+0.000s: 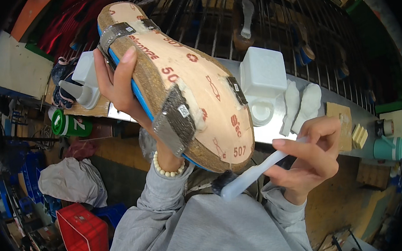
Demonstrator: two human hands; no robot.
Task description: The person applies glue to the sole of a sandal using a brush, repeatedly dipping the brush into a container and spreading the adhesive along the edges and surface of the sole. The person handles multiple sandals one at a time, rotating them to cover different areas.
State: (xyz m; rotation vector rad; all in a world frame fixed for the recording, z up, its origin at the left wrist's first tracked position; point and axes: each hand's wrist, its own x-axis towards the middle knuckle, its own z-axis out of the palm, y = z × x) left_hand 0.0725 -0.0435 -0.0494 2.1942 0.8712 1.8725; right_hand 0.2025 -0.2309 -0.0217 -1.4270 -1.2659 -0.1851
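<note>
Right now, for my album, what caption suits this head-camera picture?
Left hand holds a sandal sole bottom-up; right hand holds a white brush beside its edge.

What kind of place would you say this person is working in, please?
Probably a shoe workshop or small factory. The left hand holds an unfinished sandal sole bottom up, the right hand holds a glue brush, and a metal rack behind carries more footwear.

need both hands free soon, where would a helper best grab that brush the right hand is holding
Grip the bare white handle of the brush between the dark bristles at lower left and the right hand, coming from below. That stretch is straight and uncovered; the shoe sole in the left hand blocks from above.
</note>
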